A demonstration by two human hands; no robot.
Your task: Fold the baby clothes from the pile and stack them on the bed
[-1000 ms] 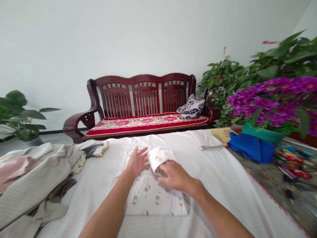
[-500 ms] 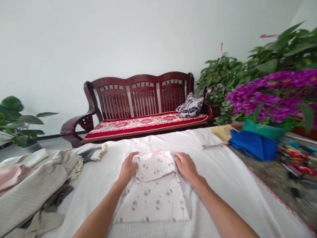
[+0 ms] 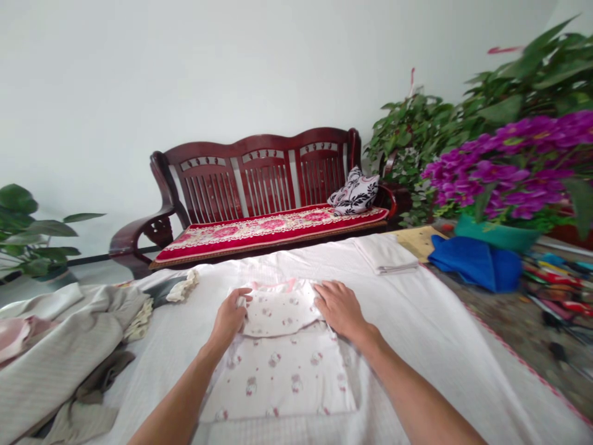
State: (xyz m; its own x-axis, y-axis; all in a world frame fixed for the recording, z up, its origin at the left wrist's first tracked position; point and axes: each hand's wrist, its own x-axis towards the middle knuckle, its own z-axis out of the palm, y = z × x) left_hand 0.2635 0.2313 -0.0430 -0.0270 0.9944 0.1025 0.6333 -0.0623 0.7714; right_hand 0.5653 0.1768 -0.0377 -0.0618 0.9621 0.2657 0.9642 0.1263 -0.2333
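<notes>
A white child's shirt (image 3: 287,371) with a small cat-face print and a pink neckline lies on the white cloth in front of me. Its upper part is folded down over the body in a flap. At the flap's left edge is my left hand (image 3: 231,315), thumb and fingers closed on the fabric. My right hand (image 3: 340,307) rests on the flap's right edge, palm down, its fingers stretched out over the fabric. The undersides of both hands are hidden.
Loose clothes (image 3: 78,346) are heaped at the left. A folded white cloth (image 3: 384,254) lies at the far right of the white sheet (image 3: 440,364). Beyond are a blue cloth (image 3: 477,259), a pot of purple flowers (image 3: 500,232) and a wooden bench (image 3: 264,179).
My left hand has shifted slightly left with the fabric edge. My right hand has slid left onto the flap, and the pink neckline shows more.
</notes>
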